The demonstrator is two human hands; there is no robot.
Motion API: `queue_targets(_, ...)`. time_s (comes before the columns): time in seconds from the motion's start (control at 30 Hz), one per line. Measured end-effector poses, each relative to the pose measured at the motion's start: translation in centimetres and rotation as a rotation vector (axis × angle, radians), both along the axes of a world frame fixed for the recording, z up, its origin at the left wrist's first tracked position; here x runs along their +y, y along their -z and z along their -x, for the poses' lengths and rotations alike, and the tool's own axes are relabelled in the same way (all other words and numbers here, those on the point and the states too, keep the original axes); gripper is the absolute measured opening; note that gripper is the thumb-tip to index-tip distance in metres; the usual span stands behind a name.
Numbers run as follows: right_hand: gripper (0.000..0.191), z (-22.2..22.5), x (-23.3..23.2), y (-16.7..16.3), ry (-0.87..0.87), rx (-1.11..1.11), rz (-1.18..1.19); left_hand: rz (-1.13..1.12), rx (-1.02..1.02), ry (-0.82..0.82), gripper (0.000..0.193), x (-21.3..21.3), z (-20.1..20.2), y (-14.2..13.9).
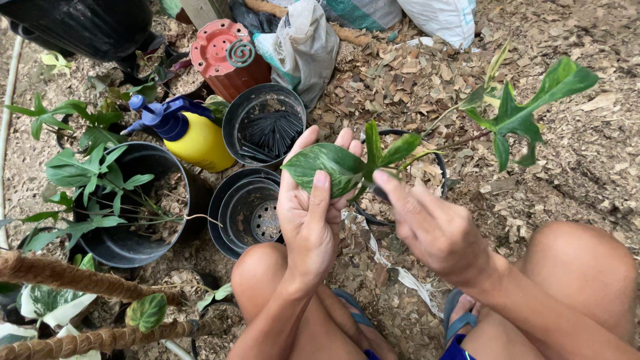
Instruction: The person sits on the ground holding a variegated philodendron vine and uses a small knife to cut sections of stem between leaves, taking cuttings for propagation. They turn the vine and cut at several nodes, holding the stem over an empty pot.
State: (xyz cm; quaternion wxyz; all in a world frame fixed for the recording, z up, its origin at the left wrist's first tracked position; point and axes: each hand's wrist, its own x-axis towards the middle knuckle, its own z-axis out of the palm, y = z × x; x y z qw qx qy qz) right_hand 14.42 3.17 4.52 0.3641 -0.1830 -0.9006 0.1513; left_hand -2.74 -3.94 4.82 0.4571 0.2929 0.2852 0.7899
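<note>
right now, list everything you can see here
leaf: one, green with pale streaks, on the left palm under the thumb
plant pot: one, black, under the leaf's stems
spray bottle: one, yellow with blue top, lying left of centre
empty pots: a black nested stack, by the left knee
pot of sticks: one, black, behind the stack
red pot: one, upturned, top
sacks: several, grey and white, top
moss poles: two, brown, bottom left
left hand: open grip, cradles the leaf
right hand: finger points at the stem
</note>
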Motion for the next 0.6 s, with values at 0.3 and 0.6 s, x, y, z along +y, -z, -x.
queue_targets(0.3,0.051,0.57,-0.22,0.01,0.024,0.033,-0.041,0.007,0.025,-0.024,0.057,0.02,-0.21,-0.02)
queue_targets(0.6,0.051,0.36,-0.01,0.31,0.022,0.013,-0.021,-0.016,0.004,0.01,0.057,-0.12,-0.23,-0.11)
